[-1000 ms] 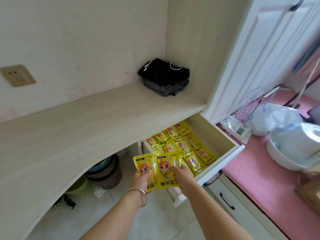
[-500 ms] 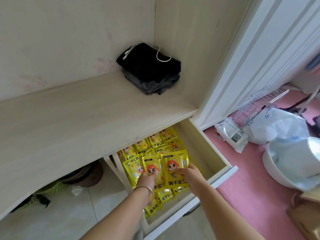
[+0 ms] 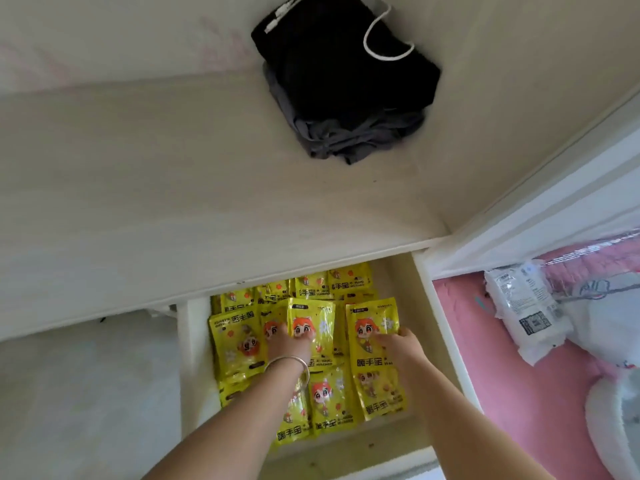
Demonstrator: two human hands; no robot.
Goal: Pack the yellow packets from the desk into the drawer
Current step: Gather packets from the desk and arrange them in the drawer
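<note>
Now both hands' fingertips (image 3: 304,336) press packets (image 3: 372,336) flat.

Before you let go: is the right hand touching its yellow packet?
Touching. The head view shows the right hand's fingertips lying on the packet over the drawer.

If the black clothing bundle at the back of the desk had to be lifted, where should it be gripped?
Probably the near edge of the black clothing bundle, coming from the front: it sits in the corner against the walls, so back and right look blocked. Take both folded layers together, not the loose white cord.
</note>
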